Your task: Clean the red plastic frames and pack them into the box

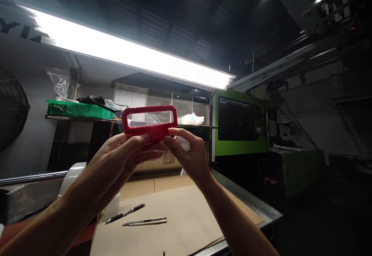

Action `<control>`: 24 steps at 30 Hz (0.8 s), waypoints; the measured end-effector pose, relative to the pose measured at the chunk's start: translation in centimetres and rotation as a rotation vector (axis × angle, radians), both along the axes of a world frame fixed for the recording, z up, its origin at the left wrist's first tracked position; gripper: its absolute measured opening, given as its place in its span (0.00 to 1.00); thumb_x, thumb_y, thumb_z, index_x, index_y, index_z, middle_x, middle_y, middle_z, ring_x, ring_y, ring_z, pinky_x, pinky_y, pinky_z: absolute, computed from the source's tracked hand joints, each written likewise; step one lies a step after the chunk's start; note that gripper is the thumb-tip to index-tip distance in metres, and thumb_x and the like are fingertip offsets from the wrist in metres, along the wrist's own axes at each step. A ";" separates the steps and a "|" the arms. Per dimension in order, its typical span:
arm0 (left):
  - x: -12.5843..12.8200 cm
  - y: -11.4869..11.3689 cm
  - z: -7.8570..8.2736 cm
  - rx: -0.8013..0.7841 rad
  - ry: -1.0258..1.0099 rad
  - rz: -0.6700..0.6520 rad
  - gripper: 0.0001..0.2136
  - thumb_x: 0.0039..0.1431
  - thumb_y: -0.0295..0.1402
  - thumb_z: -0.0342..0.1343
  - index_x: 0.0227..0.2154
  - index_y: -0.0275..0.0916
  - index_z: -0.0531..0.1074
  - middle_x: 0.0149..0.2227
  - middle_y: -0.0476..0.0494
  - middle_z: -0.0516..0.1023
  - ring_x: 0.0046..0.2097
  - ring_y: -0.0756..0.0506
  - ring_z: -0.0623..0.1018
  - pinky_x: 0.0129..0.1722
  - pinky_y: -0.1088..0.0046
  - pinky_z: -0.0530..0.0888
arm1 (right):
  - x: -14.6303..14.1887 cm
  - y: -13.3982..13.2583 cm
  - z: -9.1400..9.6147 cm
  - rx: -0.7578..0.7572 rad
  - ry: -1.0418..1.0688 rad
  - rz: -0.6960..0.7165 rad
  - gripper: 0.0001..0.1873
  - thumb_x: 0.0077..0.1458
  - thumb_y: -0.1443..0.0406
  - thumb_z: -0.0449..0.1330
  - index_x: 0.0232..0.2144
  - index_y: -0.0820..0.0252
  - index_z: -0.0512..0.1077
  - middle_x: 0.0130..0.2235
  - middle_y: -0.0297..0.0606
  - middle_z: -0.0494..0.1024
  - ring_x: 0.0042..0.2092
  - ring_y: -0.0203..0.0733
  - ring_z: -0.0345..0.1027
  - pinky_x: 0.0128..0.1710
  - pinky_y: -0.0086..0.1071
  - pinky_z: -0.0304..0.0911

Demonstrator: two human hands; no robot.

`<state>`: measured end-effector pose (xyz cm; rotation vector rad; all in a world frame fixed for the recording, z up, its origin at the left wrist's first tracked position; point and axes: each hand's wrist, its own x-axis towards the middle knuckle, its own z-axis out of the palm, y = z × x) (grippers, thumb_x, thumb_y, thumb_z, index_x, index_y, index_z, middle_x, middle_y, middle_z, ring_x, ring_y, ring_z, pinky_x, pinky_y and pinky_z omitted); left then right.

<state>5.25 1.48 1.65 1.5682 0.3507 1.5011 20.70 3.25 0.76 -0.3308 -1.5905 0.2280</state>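
Note:
A red plastic frame (150, 122) with a long window opening is held up at chest height, in front of the bright strip light. My left hand (124, 155) grips its lower edge from the left, thumb on the front. My right hand (188, 155) pinches the lower right edge of the frame and also holds a crumpled white cloth (184, 144) in its palm. Both forearms rise from the bottom of the view.
Brown cardboard (180, 217) covers the bench below, with a black pen (125, 213) and a silver utility knife (145, 221) on it. A white roll (71, 174) stands left. A green tray (76, 109) sits on a shelf. A green moulding machine (241, 124) stands right.

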 end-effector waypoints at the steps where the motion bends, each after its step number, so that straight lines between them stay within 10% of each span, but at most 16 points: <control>1: 0.0 0.0 -0.1 0.007 0.002 0.001 0.08 0.52 0.35 0.60 0.35 0.41 0.78 0.33 0.46 0.83 0.36 0.47 0.80 0.38 0.75 0.78 | -0.1 0.0 0.0 -0.006 0.015 0.010 0.07 0.50 0.62 0.64 0.32 0.57 0.74 0.21 0.27 0.65 0.22 0.30 0.55 0.22 0.28 0.52; 12: -0.6 -1.1 -0.5 -0.046 0.108 0.203 0.16 0.43 0.31 0.62 0.39 0.40 0.74 0.21 0.55 0.70 0.20 0.55 0.63 0.15 0.84 0.64 | -1.3 0.9 -0.7 -0.245 0.191 0.304 0.13 0.43 0.58 0.68 0.27 0.61 0.73 0.15 0.22 0.59 0.17 0.26 0.48 0.15 0.24 0.43; 24: -1.0 -0.7 -0.9 -0.054 0.020 0.182 0.12 0.47 0.38 0.62 0.35 0.40 0.75 0.26 0.51 0.75 0.28 0.51 0.72 0.22 0.81 0.71 | -2.1 0.9 -1.0 -0.245 0.094 0.294 0.15 0.46 0.54 0.65 0.25 0.60 0.70 0.16 0.23 0.58 0.18 0.27 0.49 0.15 0.24 0.43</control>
